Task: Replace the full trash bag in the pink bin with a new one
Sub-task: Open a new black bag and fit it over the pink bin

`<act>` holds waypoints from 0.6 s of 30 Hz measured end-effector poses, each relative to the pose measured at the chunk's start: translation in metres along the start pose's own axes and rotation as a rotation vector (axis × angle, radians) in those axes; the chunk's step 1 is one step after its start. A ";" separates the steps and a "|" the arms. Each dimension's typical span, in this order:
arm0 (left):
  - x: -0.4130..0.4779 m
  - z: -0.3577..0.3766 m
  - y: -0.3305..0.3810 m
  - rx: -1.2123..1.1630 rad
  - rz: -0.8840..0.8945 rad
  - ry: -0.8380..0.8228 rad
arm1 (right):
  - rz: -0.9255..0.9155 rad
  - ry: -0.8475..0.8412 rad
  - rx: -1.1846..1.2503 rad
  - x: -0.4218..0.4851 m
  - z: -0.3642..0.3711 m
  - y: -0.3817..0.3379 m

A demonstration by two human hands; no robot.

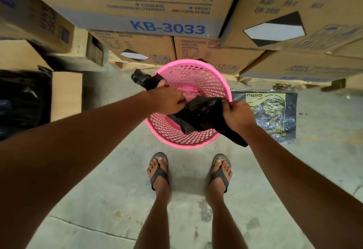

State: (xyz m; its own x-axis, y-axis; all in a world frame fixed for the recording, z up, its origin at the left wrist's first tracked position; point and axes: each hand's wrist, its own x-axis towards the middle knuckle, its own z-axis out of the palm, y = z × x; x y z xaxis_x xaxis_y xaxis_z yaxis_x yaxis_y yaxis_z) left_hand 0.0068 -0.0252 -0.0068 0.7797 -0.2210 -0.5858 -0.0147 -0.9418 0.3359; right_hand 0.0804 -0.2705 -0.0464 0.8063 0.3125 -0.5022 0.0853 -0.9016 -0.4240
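A pink perforated bin (198,75) stands on the concrete floor in front of my feet, with no liner inside it. Over its opening I hold a new black trash bag (202,115), still partly folded. My left hand (169,99) pinches one end of it above the bin's left rim, and a black corner sticks out past that hand. My right hand (237,115) grips the other end above the right rim, with a flap of bag hanging below the wrist. A full black trash bag (21,101) sits at the far left.
Stacked cardboard cartons (141,9) on wooden pallets rise just behind the bin. A flat black-and-yellow packet of bags (275,117) lies on the floor to the bin's right. An open carton (64,93) stands on the left. My sandalled feet (188,172) are close to the bin.
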 end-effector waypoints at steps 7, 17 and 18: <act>-0.025 0.035 -0.010 0.109 -0.022 -0.068 | -0.071 0.116 -0.026 0.005 -0.009 0.011; -0.037 0.038 -0.022 -0.448 -0.116 -0.115 | -0.454 0.045 0.155 0.015 -0.003 0.005; -0.037 0.036 -0.020 -0.457 -0.120 -0.170 | -0.472 0.010 0.103 0.018 -0.002 0.004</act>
State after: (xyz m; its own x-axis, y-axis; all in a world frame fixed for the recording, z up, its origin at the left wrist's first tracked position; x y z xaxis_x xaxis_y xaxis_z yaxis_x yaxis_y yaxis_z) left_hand -0.0440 -0.0075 -0.0185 0.6454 -0.1922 -0.7392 0.3740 -0.7643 0.5253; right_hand 0.0968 -0.2691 -0.0556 0.6989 0.6774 -0.2295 0.3858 -0.6273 -0.6765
